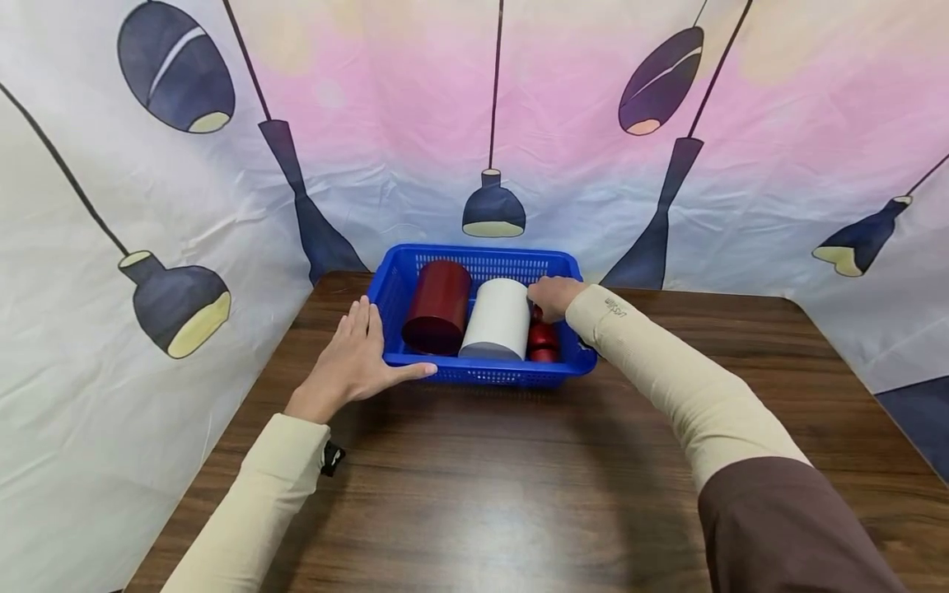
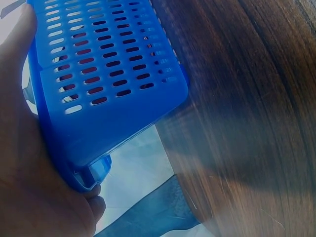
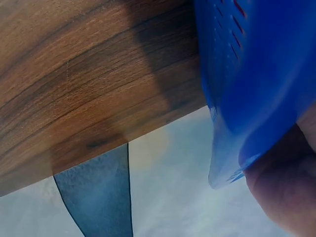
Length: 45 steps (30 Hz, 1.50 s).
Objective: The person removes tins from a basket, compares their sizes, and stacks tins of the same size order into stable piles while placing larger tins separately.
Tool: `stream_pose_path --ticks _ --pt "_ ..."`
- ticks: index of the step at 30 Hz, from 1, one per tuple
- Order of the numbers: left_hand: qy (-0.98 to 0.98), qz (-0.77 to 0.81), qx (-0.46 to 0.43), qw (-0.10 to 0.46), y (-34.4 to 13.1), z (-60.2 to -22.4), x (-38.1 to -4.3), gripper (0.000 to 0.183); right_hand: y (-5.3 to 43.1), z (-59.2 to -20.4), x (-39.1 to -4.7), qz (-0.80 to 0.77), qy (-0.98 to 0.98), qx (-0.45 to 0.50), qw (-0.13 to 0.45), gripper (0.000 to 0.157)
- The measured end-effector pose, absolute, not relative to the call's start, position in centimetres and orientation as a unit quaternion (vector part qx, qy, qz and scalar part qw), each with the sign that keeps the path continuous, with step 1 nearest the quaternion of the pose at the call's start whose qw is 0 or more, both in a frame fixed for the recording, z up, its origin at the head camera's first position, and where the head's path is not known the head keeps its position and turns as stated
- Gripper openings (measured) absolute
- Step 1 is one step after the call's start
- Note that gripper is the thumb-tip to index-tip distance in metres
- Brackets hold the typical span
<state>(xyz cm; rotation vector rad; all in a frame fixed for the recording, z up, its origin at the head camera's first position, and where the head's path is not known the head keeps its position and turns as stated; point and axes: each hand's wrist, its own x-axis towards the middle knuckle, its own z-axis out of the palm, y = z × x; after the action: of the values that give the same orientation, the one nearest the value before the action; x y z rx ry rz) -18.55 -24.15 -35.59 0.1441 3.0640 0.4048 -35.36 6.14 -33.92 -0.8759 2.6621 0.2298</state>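
A blue plastic basket (image 1: 489, 372) with slotted walls stands at the back of the table. Inside it lie a dark red cylinder (image 1: 439, 305), a white cylinder (image 1: 498, 317) and, at the right, small glossy red pieces (image 1: 544, 336) of unclear kind. My left hand (image 1: 352, 358) rests against the basket's front left corner, fingers straight along the left side and thumb along the front rim. My right hand (image 1: 554, 296) reaches over the basket's right side, its fingers bent down at the red pieces. Its fingertips are hidden, so whether it grips one is unclear.
The brown wood-grain table (image 1: 489, 478) extends in front of the basket and to both sides. Directly behind stands a cloth backdrop (image 1: 415, 189) printed with hanging lamps, close to the table's back edge.
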Motion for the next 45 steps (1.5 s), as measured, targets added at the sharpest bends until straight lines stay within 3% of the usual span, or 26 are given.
stream_pose_path --ticks 14,27,37,45 --pt "0.990 0.124 0.055 0.029 -24.1 -35.4 -18.8 0.137 6.3 -31.8 -34.6 0.060 0.939 -0.299 0.159 0.029" --pt "0.990 0.128 0.054 0.025 -24.2 -35.5 -18.8 0.138 7.4 -28.6 -34.0 0.044 0.942 -0.305 0.131 0.020" --pt "0.990 0.127 0.057 0.035 -24.4 -35.4 -18.9 0.138 11.3 -26.8 -33.8 -0.081 0.951 -0.283 0.100 0.023" --pt "0.989 0.127 0.058 0.040 -24.5 -35.3 -19.0 0.139 15.9 -26.7 -33.6 -0.115 0.958 -0.260 0.034 0.028"
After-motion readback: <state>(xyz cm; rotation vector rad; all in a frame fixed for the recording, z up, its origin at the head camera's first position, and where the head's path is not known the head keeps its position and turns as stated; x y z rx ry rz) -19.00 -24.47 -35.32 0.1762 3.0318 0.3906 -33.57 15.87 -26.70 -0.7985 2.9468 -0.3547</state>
